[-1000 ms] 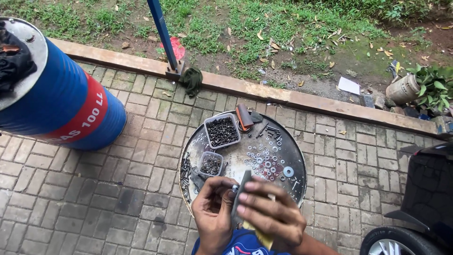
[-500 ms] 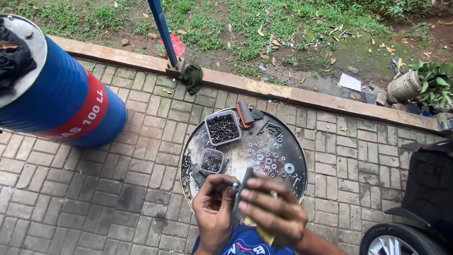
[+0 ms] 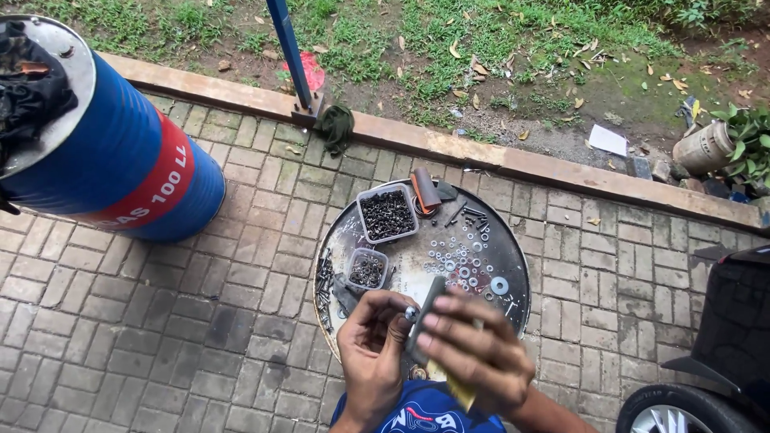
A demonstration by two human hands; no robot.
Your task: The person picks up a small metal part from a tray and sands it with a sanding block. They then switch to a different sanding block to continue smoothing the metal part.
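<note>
My left hand (image 3: 371, 353) pinches a small metal bolt (image 3: 411, 313) at its fingertips. My right hand (image 3: 475, 353) holds a dark grey strip of abrasive paper (image 3: 425, 314) with a yellow backing against that bolt. Both hands hover over the near edge of a round metal tray (image 3: 513, 265) lying on the brick paving. On the tray sit a larger clear tub of dark screws (image 3: 387, 214), a smaller clear tub of screws (image 3: 367, 270), several loose washers (image 3: 461, 263) and a row of bolts (image 3: 323, 281) along the left rim.
A blue drum with a red band (image 3: 120, 160) stands at the left, a dark rag on its lid. A blue post (image 3: 293, 52) rises from the kerb (image 3: 481, 156). A tyre (image 3: 682, 409) and a dark vehicle part (image 3: 734, 321) are at the right.
The view has shifted slightly, so the tray and drum appear a little further right. My hands keep the same hold on the bolt and the abrasive paper.
</note>
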